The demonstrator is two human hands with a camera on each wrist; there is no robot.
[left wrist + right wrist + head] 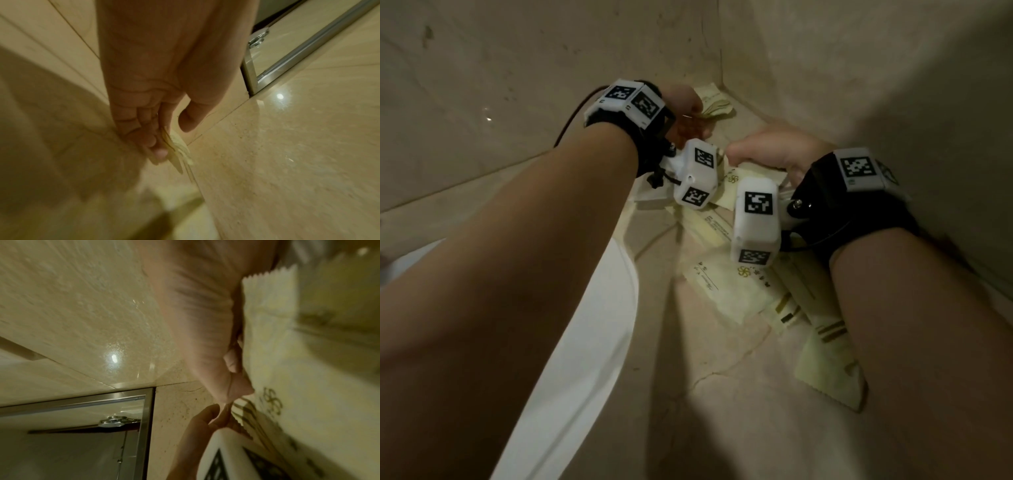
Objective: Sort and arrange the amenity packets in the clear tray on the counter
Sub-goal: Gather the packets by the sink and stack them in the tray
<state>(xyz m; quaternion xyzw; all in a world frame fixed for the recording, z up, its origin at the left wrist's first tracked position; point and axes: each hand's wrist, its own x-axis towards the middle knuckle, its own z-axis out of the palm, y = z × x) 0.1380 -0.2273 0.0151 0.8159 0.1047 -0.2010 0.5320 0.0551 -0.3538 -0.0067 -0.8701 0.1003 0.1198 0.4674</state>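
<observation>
Several cream amenity packets [726,284] lie loose on the beige stone counter [722,428] in the wall corner. My left hand [685,106] is deep in the corner and pinches a thin stack of packets [717,106]; in the left wrist view the stack [177,150] sticks out past the fingertips [160,153], the thumb apart from it. My right hand [767,154] curls over more packets [267,324], just right of the left hand. A faint pale rim of the clear tray [650,202] shows under the left wrist; the rest of it is hidden.
Stone walls close the corner at the back and right. A white basin edge [592,325] lies under my left forearm. A metal-framed mirror [148,418] is set in the wall. One packet [828,370] lies nearest me by the right forearm.
</observation>
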